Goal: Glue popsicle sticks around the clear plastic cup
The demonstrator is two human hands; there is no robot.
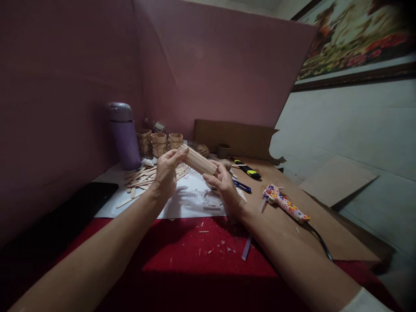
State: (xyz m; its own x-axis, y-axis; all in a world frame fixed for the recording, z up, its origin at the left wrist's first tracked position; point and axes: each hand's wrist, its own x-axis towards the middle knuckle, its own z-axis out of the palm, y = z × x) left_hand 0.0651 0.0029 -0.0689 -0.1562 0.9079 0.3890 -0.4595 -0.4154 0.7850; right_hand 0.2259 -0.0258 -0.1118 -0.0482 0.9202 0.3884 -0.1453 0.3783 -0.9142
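Observation:
Between my two hands, above the white paper (pixel 182 207), is a long piece made of pale wooden craft sticks (pixel 199 162) set side by side. My left hand (pixel 168 171) is closed on its upper left end, thumb on top. At the lower right end, my right hand (pixel 225 184) grips it between thumb and fingers. The piece tilts down to the right. Loose craft sticks (pixel 143 178) lie in a pile beyond my left wrist. A blue cutter (pixel 242 186) rests just past my right hand, which partly hides the things behind it.
A purple bottle (pixel 125 141) and several small wooden cups (pixel 159 144) stand at the back left. Behind my hands are a twine ball (pixel 202 150) and a yellow-black utility knife (pixel 248 169). A flowered glue gun (pixel 286 203) lies on cardboard at right; wood scraps dot the red cloth (pixel 195 260).

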